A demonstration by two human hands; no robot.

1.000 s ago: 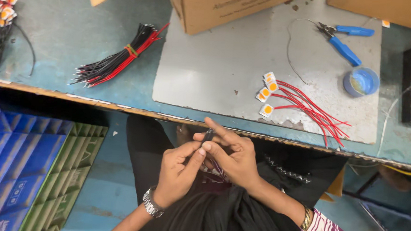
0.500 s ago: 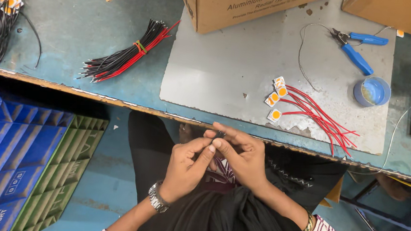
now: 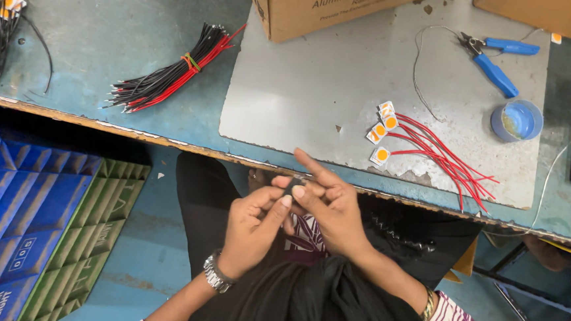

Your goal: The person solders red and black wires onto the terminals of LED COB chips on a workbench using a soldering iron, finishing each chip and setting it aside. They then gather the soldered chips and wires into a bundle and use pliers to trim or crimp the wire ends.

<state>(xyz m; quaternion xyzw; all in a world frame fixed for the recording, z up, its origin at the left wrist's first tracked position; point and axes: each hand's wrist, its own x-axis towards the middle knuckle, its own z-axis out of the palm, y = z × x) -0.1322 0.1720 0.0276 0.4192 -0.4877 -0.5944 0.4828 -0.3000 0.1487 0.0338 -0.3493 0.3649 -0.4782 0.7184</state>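
Small dark part (image 3: 294, 186) sits pinched between our left hand (image 3: 249, 228) and right hand (image 3: 332, 206), fingers closed on it; we should grip lightly, below the surface (image 3: 107, 44).

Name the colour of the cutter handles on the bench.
Blue, in the head view: cutter handles.
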